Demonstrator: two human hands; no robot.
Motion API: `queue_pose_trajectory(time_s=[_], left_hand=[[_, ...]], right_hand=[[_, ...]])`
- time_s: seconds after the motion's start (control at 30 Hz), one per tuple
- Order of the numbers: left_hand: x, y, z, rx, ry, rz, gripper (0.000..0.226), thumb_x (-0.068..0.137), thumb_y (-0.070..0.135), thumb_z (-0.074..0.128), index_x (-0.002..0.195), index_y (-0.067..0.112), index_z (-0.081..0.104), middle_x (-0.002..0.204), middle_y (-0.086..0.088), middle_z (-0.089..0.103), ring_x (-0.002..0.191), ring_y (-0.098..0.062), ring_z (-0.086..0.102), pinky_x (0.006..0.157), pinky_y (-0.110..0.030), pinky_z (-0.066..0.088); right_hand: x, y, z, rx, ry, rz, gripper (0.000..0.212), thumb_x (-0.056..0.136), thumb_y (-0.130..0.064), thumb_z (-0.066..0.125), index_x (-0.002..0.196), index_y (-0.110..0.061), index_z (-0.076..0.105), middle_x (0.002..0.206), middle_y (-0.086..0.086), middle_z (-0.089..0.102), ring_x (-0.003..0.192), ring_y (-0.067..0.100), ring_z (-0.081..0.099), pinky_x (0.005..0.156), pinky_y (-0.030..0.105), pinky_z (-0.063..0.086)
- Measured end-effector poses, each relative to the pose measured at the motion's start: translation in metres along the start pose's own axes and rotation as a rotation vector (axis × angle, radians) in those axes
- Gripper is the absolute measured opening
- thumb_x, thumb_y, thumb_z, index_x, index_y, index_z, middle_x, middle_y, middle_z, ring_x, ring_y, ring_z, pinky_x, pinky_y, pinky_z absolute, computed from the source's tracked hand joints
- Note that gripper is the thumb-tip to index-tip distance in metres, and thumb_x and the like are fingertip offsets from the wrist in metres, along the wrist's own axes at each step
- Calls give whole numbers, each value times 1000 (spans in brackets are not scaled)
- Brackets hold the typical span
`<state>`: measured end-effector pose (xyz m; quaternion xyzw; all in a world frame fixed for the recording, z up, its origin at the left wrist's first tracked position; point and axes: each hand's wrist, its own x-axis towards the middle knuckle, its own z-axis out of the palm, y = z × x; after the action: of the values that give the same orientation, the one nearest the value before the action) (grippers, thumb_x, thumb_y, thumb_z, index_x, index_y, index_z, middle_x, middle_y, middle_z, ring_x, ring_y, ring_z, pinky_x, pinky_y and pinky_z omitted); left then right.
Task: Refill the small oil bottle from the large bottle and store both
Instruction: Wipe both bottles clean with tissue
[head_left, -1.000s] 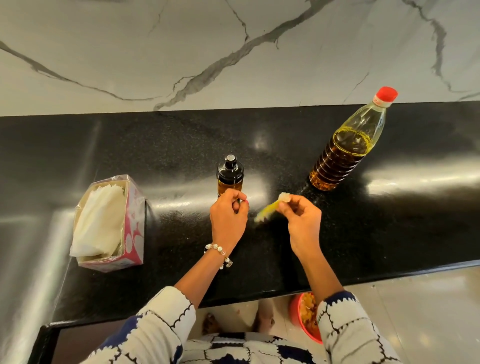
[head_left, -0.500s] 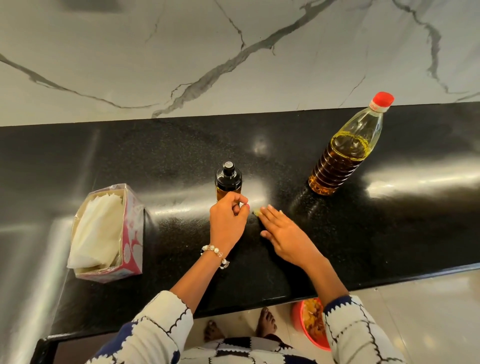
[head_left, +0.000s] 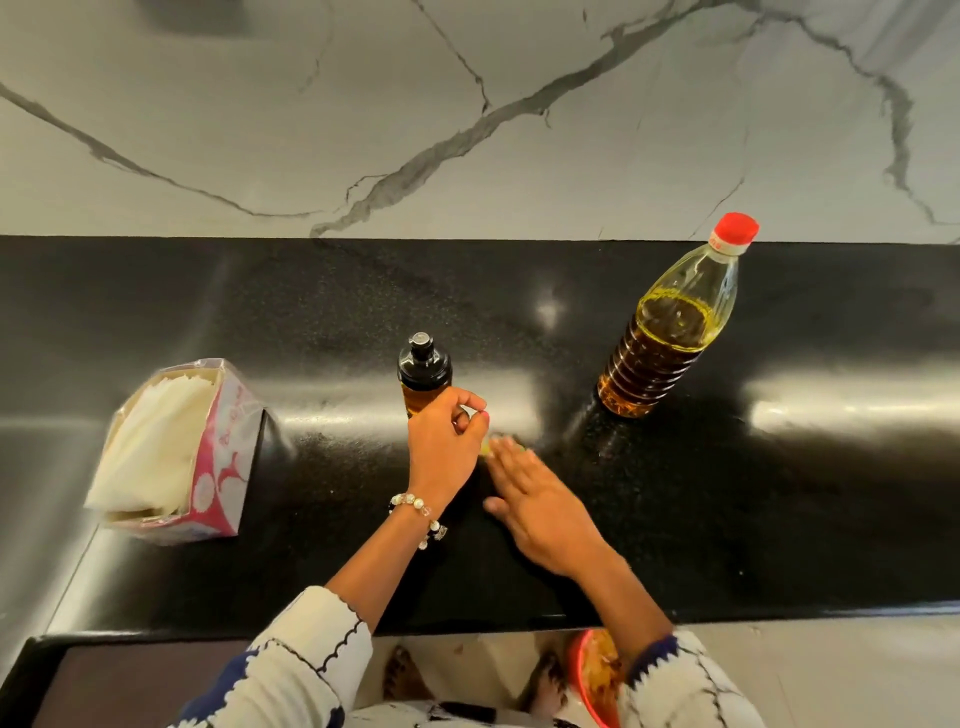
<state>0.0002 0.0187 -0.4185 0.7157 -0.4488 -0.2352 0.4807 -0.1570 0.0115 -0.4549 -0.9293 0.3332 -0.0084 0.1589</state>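
Observation:
The small oil bottle (head_left: 423, 371), dark-capped with amber oil, stands upright mid-counter. My left hand (head_left: 447, 447) sits right in front of its lower part with fingers curled; no held thing shows in it. My right hand (head_left: 535, 499) lies flat on the black counter (head_left: 779, 493) beside it, fingers straight. Its fingertips press on a small yellow-green piece (head_left: 487, 446), which is mostly hidden. The large plastic oil bottle (head_left: 670, 332), red-capped and over half full, stands upright to the right, away from both hands.
An open pink tissue box (head_left: 176, 452) lies at the left on the counter. The marble wall (head_left: 467, 130) closes the back. The counter's front edge runs just below my wrists. Under it, a red bowl (head_left: 592, 680) sits on the floor near my feet.
My right hand held a yellowish piece up a second ago; it has since lowered it to the counter and flattened over it. My left hand stayed curled by the small bottle.

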Motion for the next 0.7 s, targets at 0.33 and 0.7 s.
queue_pose_trajectory(time_s=[0.33, 0.7], left_hand=[[4, 40, 37, -65, 145, -1, 8, 84, 10, 69, 84, 17, 66, 65, -2, 61, 57, -6, 52, 59, -24, 45], [37, 101, 115, -108, -366, 134, 96, 63, 36, 88, 142, 30, 33, 135, 13, 48, 121, -4, 47, 88, -12, 38]], right_hand=[[8, 18, -9, -3, -65, 12, 70, 96, -48, 14, 150, -3, 15, 158, 17, 9, 147, 27, 0, 120, 37, -1], [-101, 167, -46, -59, 73, 532, 60, 102, -40, 14, 150, -6, 3, 159, 9, -1, 147, 19, -7, 120, 35, -1]])
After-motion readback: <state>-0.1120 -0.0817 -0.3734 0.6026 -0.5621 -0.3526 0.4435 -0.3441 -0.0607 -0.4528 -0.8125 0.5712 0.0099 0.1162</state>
